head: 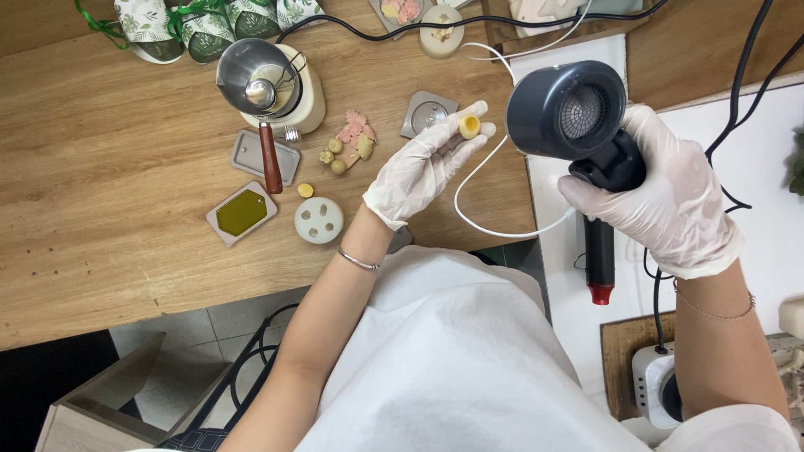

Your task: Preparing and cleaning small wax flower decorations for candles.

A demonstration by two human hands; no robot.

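Note:
My left hand [425,164], in a white glove, is held palm up over the wooden table [109,184] with a small round yellow piece [469,126] pinched at its fingertips. My right hand [662,197], also gloved, grips the handle of a dark grey hair dryer [568,109]. The dryer's round head sits right beside the yellow piece, its mesh end facing up toward the camera.
On the table lie a metal ladle with a wooden handle [261,100] over a cream warmer, a tray of olive-yellow wax [241,213], a white round mould [319,220], small yellow and pink pieces [350,142], and a silver tray [429,114]. Cables and a power strip [655,385] lie to the right.

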